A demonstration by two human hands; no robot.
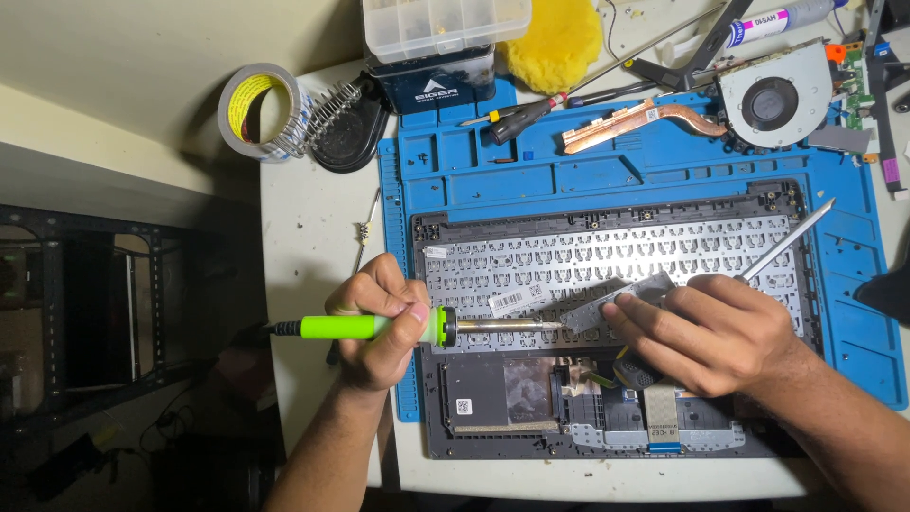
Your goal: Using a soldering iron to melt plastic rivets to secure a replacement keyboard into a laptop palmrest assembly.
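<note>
My left hand (379,322) grips a soldering iron with a bright green handle (346,327); its metal tip (517,325) points right, over the underside of a laptop keyboard (531,261). My right hand (706,327) holds metal tweezers (787,242) and presses a thin grey strip (616,299) against the keyboard, just right of the iron's tip. The keyboard sits in an opened dark laptop shell (474,398) on a blue work mat (493,171).
At the back lie a roll of tape (254,112), a coiled iron stand (336,118), a clear parts box (436,24), a yellow cloth (555,43), screwdrivers (526,109), a copper heat pipe (635,118) with a fan (773,100) and a tube (782,19). The table edge drops off left.
</note>
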